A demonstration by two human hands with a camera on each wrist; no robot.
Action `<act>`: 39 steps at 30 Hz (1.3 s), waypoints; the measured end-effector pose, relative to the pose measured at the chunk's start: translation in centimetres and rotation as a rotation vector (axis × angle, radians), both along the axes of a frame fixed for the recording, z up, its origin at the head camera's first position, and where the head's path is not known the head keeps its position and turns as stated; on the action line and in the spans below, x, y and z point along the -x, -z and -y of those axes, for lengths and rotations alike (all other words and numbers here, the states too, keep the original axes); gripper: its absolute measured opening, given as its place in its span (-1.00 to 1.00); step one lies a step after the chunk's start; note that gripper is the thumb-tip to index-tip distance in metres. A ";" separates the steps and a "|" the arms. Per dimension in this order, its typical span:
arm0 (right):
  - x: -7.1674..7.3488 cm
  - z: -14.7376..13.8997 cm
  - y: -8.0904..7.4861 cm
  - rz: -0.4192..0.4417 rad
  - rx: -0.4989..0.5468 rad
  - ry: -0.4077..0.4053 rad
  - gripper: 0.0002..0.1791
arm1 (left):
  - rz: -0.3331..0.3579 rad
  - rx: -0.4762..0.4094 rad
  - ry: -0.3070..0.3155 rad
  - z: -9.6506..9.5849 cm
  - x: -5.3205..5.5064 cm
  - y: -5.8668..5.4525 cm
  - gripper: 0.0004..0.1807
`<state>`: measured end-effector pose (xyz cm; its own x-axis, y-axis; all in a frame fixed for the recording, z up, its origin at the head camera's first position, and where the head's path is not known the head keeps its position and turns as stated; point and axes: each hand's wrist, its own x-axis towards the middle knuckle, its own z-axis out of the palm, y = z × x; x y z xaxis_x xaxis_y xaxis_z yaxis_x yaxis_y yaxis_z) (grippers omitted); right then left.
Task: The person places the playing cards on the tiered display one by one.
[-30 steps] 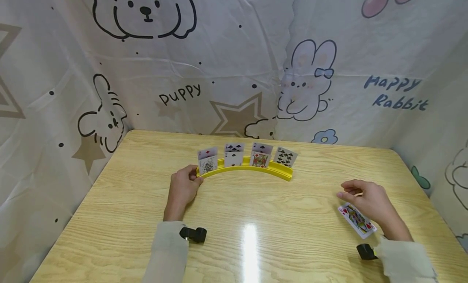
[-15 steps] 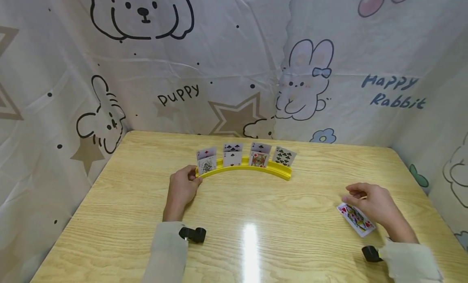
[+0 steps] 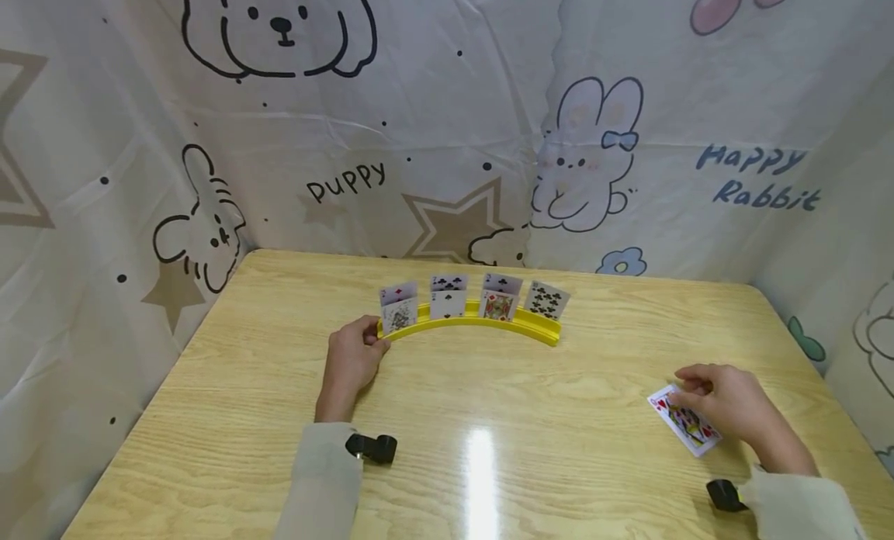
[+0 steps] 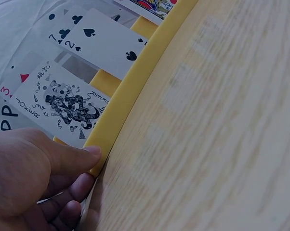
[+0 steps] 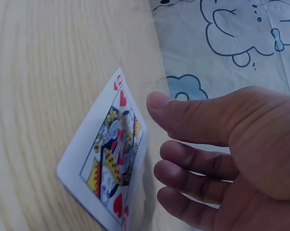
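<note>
A curved yellow card holder (image 3: 461, 320) stands at the back middle of the table. My left hand (image 3: 351, 358) grips its left end, the thumb (image 4: 89, 153) on the front edge and fingers partly hidden round the end. Playing cards stand upright in it in two rows: a joker (image 3: 400, 316), a two of spades (image 3: 447, 304) and a red face card (image 3: 499, 306) in front, with several more behind. At the right, a queen of hearts (image 3: 687, 427) lies face up. My right hand (image 3: 729, 400) hovers over its right side, fingers loosely bent, apart from the card in the right wrist view.
The wooden table (image 3: 545, 447) ends at the back against a printed cloth (image 3: 349, 136), which also hangs at both sides. Furthest right in the holder, a club card (image 3: 546, 300) leans outward.
My right hand has moved right and toward me, from the queen's far end to over its right side. My left hand keeps its grip on the holder. The cards stay put.
</note>
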<state>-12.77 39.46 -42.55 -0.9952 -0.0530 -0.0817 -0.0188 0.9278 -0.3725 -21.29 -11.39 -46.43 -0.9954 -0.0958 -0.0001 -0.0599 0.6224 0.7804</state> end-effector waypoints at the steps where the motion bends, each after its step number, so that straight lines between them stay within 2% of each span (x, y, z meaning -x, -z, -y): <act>1: 0.0 -0.1 0.1 0.007 -0.001 -0.003 -0.48 | 0.002 0.001 0.001 0.0 0.0 0.0 -0.61; 10: -0.1 -0.4 0.7 0.023 -0.012 -0.023 -0.47 | -0.015 0.004 0.000 0.1 0.0 0.2 -0.62; 17: 0.3 -0.6 0.8 0.070 -0.032 -0.040 -0.47 | -0.034 0.013 0.016 0.2 0.1 0.2 -0.60; 26: 0.3 -0.6 1.1 0.063 -0.066 -0.080 -0.47 | -0.047 0.009 0.016 0.2 0.1 0.4 -0.60; 36: 0.3 -0.3 1.2 0.033 -0.061 -0.029 -0.54 | -0.042 0.004 0.005 0.1 0.1 0.3 -0.62; 39: 0.4 -0.2 1.2 0.046 -0.045 -0.009 -0.57 | -0.038 0.005 -0.001 0.1 0.0 0.4 -0.62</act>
